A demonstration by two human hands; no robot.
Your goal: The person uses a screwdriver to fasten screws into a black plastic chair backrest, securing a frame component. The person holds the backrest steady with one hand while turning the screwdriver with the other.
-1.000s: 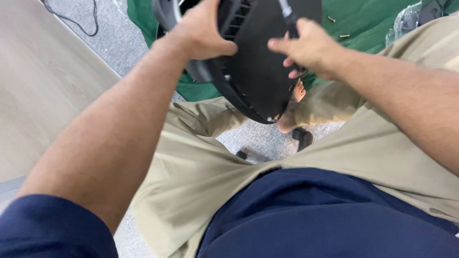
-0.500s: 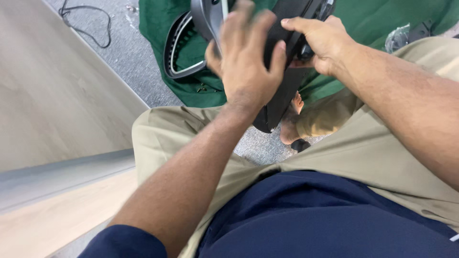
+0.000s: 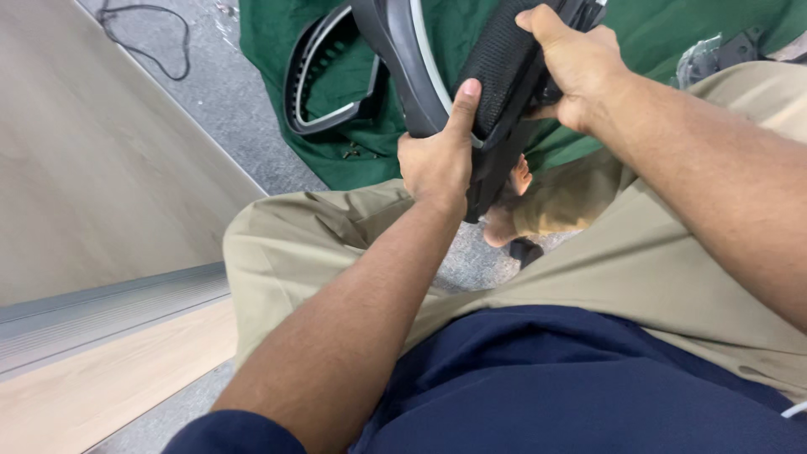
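I've got the black chair part (image 3: 471, 92) up over my lap, long axis running top-left to bottom-right, low end pointing at my knees. My left hand (image 3: 437, 160) is clamped on its lower edge from below, thumb laid up along the rim. My right hand (image 3: 572, 71) is closed over the upper mesh-textured side, so it sits higher and further out; left is nearer me. A second curved frame (image 3: 324, 84) lies on the green cloth (image 3: 269, 50) beyond, not touching.
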